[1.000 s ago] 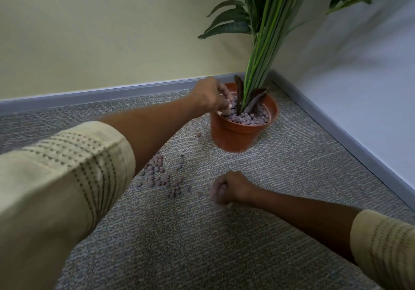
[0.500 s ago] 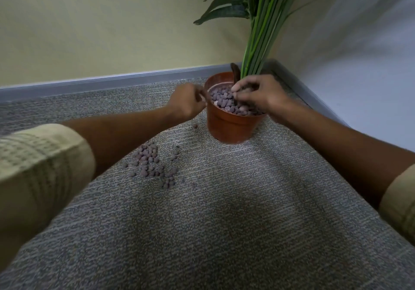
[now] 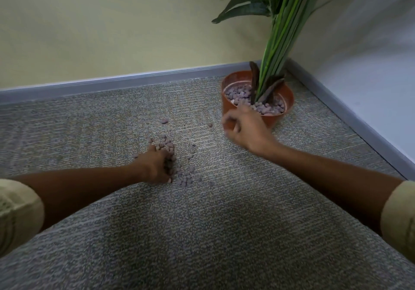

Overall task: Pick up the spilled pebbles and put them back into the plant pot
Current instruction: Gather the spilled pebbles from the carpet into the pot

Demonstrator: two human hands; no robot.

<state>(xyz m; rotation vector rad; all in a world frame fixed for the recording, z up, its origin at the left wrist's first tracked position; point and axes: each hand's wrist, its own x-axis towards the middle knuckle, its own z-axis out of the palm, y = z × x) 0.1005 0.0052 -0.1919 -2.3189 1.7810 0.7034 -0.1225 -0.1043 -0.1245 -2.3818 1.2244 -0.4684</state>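
Pebbles (image 3: pixel 179 173) lie under the curled left hand (image 3: pixel 155 166); right hand (image 3: pixel 244 128) hangs loosely open, empty.

The left hand (image 3: pixel 155 166) lies over part of the pebbles (image 3: pixel 179 173) on the carpet (image 3: pixel 202 233), its fingers turned under and hidden, so whether they grip any can't be told. The right hand (image 3: pixel 244 128) is motion-blurred, its fingers (image 3: pixel 226 121) smeared, can't tell if they hold anything; it also covers the near rim of the pot (image 3: pixel 287 101). The plant (image 3: pixel 283 20) is cut off by the top edge, both sleeves (image 3: pixel 18 215) run off the side edges, and the lone specks near the pot are too small to tell.
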